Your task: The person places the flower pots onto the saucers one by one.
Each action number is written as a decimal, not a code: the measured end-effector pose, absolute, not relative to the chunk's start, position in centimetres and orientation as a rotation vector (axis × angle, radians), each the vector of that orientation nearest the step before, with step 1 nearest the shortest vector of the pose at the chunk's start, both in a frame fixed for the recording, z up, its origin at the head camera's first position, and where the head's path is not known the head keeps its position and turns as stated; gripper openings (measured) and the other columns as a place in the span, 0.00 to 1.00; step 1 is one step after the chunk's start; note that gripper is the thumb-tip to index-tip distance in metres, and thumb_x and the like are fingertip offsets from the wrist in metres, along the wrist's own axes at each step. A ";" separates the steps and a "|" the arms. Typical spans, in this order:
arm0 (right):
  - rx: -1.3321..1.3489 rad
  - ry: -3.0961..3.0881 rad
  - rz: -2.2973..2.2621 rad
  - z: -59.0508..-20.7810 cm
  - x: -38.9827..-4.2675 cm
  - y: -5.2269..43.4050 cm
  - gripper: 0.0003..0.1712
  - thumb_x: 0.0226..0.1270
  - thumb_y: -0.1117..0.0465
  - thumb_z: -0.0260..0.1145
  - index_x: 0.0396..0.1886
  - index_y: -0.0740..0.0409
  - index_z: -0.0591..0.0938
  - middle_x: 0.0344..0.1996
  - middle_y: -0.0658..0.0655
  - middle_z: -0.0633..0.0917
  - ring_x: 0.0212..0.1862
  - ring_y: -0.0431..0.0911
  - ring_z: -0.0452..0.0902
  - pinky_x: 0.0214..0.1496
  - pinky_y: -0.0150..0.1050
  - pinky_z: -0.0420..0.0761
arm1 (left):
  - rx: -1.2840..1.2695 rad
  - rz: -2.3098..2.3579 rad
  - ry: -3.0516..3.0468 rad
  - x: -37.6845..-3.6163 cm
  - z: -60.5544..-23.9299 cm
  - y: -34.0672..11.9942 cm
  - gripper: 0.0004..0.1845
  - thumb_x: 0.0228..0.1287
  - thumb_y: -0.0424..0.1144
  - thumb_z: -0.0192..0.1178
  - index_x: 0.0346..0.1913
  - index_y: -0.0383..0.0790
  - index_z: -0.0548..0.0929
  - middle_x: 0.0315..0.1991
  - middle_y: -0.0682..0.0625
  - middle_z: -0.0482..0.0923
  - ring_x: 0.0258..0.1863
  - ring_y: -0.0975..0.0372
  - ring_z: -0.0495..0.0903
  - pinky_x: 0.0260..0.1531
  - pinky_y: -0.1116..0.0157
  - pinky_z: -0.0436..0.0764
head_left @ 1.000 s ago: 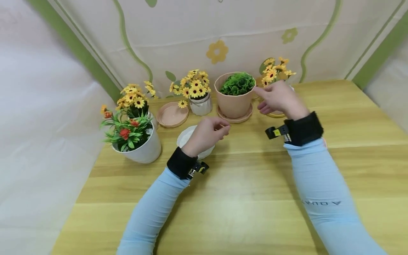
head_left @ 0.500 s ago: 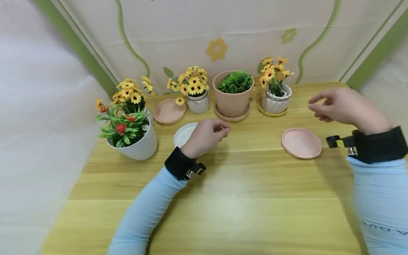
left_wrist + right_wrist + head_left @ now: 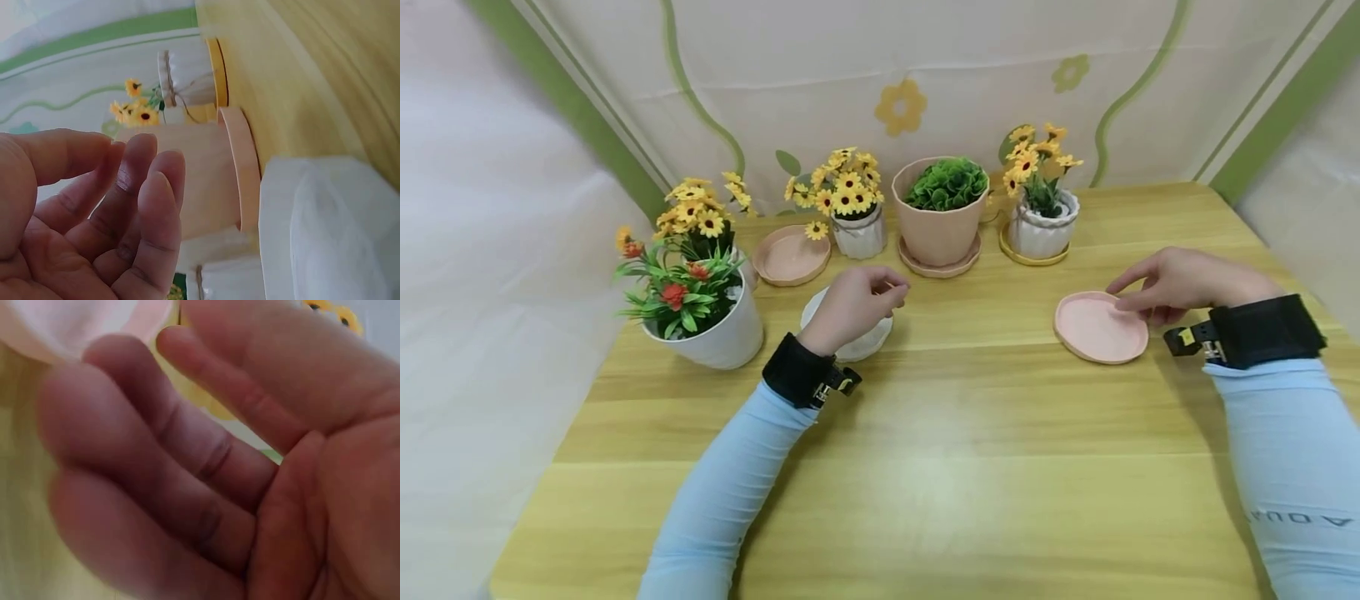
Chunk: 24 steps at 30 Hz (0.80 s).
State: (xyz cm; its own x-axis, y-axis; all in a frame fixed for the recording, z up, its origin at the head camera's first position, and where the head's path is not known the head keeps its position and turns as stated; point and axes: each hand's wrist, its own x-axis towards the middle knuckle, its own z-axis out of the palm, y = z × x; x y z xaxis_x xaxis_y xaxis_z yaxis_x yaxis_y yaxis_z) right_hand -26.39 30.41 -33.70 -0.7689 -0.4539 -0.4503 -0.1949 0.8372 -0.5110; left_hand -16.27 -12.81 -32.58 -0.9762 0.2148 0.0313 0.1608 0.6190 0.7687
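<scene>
At the right of the head view, a pink saucer (image 3: 1101, 327) lies flat on the wooden table. My right hand (image 3: 1183, 283) is at its upper right rim, with thumb and index finger spread over the edge. The right wrist view shows the pink saucer (image 3: 69, 325) just beyond bent fingers (image 3: 125, 456), nothing between them and the thumb. Over a white saucer (image 3: 865, 343) hovers my left hand (image 3: 850, 310), loosely curled and holding nothing; it partly hides that saucer. In the left wrist view the white saucer (image 3: 331, 231) lies beside the left hand (image 3: 100, 212).
Along the back stand a peach pot of green leaves (image 3: 936, 229) on its saucer and a white flowerpot (image 3: 1041, 233) on a yellow saucer. Another white flowerpot (image 3: 860, 236) is beside a bare peach saucer (image 3: 793, 254). A larger white pot (image 3: 722, 333) with red flowers stands left.
My right hand has moved from the back flowerpot out to the right, then down to the pink saucer's rim. My left hand stays over the white saucer.
</scene>
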 end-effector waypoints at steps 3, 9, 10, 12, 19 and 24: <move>-0.482 2.441 -0.571 -34.0 -26.6 30.2 0.25 0.67 0.53 0.70 0.56 0.66 0.81 0.18 0.54 0.79 0.22 0.46 0.75 0.22 0.38 0.78 | 0.303 1.308 2.782 -16.3 -32.3 -13.1 0.10 0.73 0.41 0.58 0.46 0.41 0.86 0.34 0.51 0.85 0.30 0.60 0.84 0.34 0.63 0.83; -0.570 2.536 -0.525 -34.9 -27.0 30.0 0.15 0.66 0.57 0.70 0.45 0.65 0.85 0.24 0.52 0.80 0.26 0.47 0.75 0.25 0.36 0.77 | 0.330 1.390 2.765 -16.4 -32.0 -13.8 0.10 0.73 0.39 0.58 0.46 0.37 0.86 0.34 0.47 0.85 0.30 0.56 0.84 0.34 0.62 0.83; -0.581 2.551 -0.520 -34.9 -27.0 30.0 0.15 0.66 0.58 0.70 0.44 0.65 0.85 0.24 0.51 0.80 0.26 0.47 0.75 0.25 0.36 0.76 | 0.337 1.406 2.758 -16.4 -32.0 -13.8 0.10 0.73 0.38 0.58 0.46 0.37 0.86 0.34 0.46 0.85 0.30 0.56 0.84 0.34 0.62 0.84; -0.595 2.566 -0.515 -35.0 -27.0 30.1 0.14 0.67 0.59 0.70 0.43 0.67 0.85 0.23 0.52 0.81 0.25 0.47 0.76 0.24 0.35 0.76 | 0.342 1.418 2.754 -16.4 -31.9 -13.9 0.09 0.73 0.38 0.58 0.45 0.36 0.86 0.34 0.46 0.85 0.29 0.56 0.84 0.33 0.62 0.84; -0.643 2.621 -0.499 -34.4 -26.7 29.6 0.09 0.67 0.63 0.68 0.42 0.65 0.86 0.20 0.51 0.81 0.23 0.46 0.77 0.24 0.36 0.76 | 0.320 1.431 2.774 -16.3 -31.4 -14.6 0.10 0.73 0.38 0.58 0.46 0.36 0.85 0.34 0.45 0.84 0.32 0.50 0.85 0.33 0.62 0.84; -0.624 2.678 -0.564 -34.1 -26.6 28.9 0.11 0.66 0.64 0.67 0.43 0.68 0.84 0.21 0.53 0.83 0.23 0.47 0.80 0.24 0.38 0.79 | 0.289 1.446 2.784 -16.1 -30.8 -15.0 0.11 0.73 0.39 0.59 0.47 0.35 0.85 0.35 0.44 0.84 0.33 0.47 0.85 0.34 0.62 0.84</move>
State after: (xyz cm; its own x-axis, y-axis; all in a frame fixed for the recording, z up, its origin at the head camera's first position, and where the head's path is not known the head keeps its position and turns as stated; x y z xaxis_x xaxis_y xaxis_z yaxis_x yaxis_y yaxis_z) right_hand -26.55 28.87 -34.15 -0.8485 -0.4783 -0.2264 -0.3465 0.8255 -0.4455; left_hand -16.07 -14.99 -30.75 -0.9831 0.1581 0.0923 0.1664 0.5617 0.8104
